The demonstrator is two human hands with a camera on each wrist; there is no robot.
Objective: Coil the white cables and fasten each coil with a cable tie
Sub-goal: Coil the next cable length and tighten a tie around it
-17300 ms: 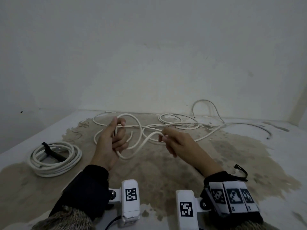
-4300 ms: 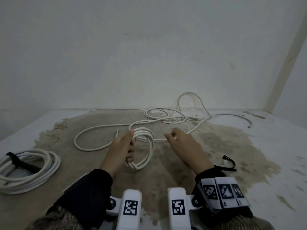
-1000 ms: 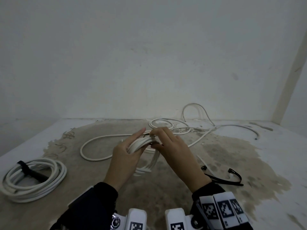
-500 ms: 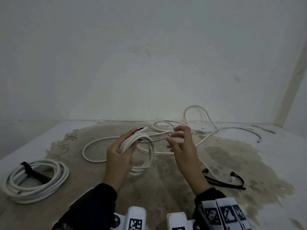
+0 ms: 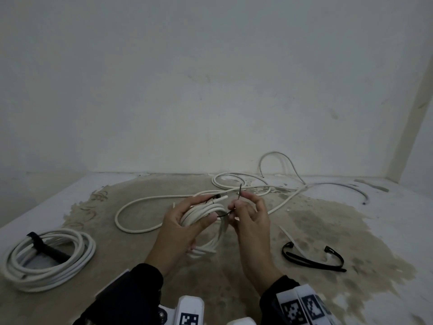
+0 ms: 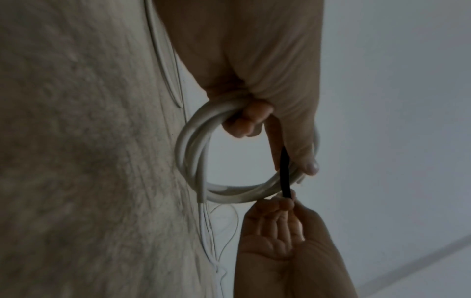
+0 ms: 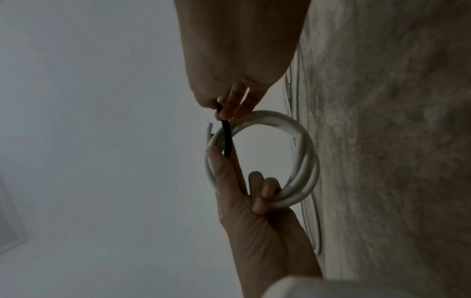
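My left hand grips a small coil of white cable held up over the floor, fingers curled through the ring and the thumb pressing the strands. A thin black cable tie crosses the coil under that thumb. My right hand pinches the tie between thumb and fingertips, just right of the coil. The tie runs from the pinch across the strands. One cable end sticks out at the coil's top.
A finished white coil with a black tie lies on the floor at the left. Loose white cables sprawl by the back wall. Two black ties and a white tie lie at the right.
The right hand has brought the black tie closer to the coil and bent it upward across the strands. The left hand keeps its hold on the coil.
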